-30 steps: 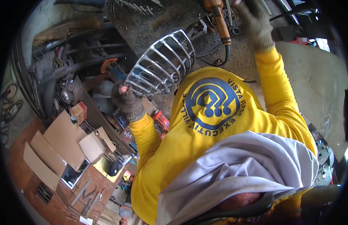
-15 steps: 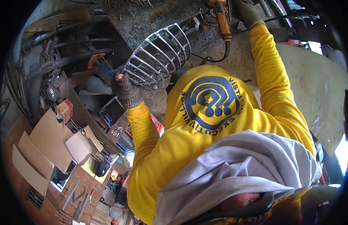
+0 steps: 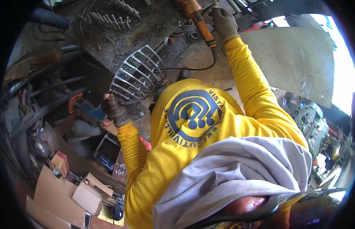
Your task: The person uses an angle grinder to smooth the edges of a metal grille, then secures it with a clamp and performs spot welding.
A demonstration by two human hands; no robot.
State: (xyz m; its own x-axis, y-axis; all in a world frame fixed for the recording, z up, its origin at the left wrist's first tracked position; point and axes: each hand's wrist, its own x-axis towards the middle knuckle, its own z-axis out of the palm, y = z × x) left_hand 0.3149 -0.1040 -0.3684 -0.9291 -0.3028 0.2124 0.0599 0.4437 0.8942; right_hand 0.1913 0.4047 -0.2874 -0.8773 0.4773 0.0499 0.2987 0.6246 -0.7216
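My left hand (image 3: 116, 110), in a dark knitted glove with a bare fingertip showing, is closed on the near left end of a curved metal-bar cage (image 3: 136, 74). The cage tilts up against the edge of a dirty metal worktable (image 3: 145, 28). My right hand (image 3: 225, 24), also gloved, is stretched far forward with its fingers curled round a thin pale metal rod (image 3: 215, 4). Just left of it lies an orange corded power tool (image 3: 202, 26), its black cable looping back toward me. The tool's far end is cut off by the picture's top edge.
Several short metal rods (image 3: 110, 20) stand at the table's far left. A large flat sheet (image 3: 288, 61) lies to the right, near a grey-green machine (image 3: 309, 120). Cardboard boxes (image 3: 57, 196), a blue tool with an orange handle (image 3: 91, 110) and scrap crowd the left.
The view has shifted, so the cage and both hands appear further left. My right hand has drawn nearer the power tool, and the thin rod now shows in its fingers.
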